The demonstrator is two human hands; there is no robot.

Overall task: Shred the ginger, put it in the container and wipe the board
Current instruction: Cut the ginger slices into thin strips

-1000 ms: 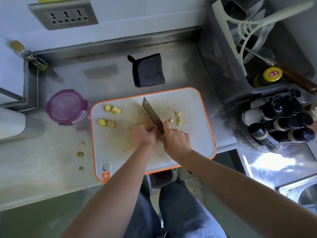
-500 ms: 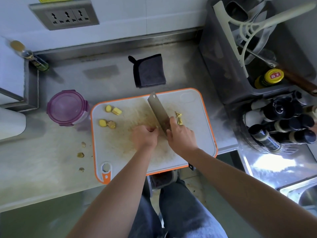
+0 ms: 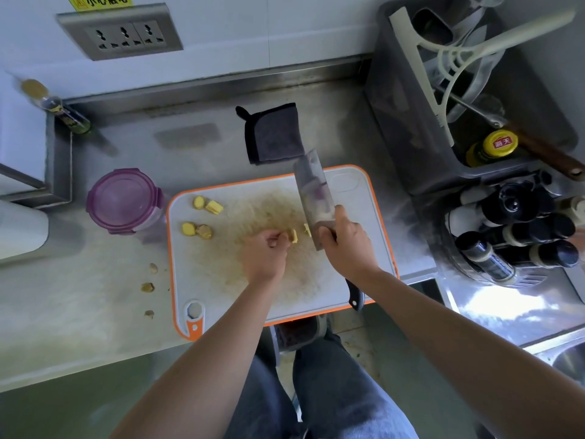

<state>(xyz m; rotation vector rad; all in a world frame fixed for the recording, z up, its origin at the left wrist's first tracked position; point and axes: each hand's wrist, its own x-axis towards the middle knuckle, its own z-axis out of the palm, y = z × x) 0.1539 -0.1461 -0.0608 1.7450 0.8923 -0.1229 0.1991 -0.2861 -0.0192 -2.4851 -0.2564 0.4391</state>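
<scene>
Steel counter [image 3: 79,312] runs under a stained, orange-rimmed board [image 3: 221,296], and the work sits at the board's middle. At that spot the left hand [image 3: 264,258] has its fingers curled, the tips pinching a small ginger piece [image 3: 293,236] against the board. Just right of it, the right hand [image 3: 348,245] is wrapped round the handle of a cleaver [image 3: 313,194], up by the heel. The blade reaches away from that hand with its flat face turned up, so it looks lifted off the cut rather than down in it. A few slivers [image 3: 306,229] lie between the two hands, beside the blade's heel. Well left of the left hand four chunks [image 3: 204,231] wait uncut, and past them the container [image 3: 122,199] stands off the board with its purple lid on. Beyond the right hand, off the board's far edge, a dark cloth [image 3: 273,133] lies folded. Some scraps [image 3: 147,287] dot the counter left of the left forearm. By my reading the shredding is in its early part: little is cut, most ginger is whole, the container is not yet opened, and the wipe is not begun.
</scene>
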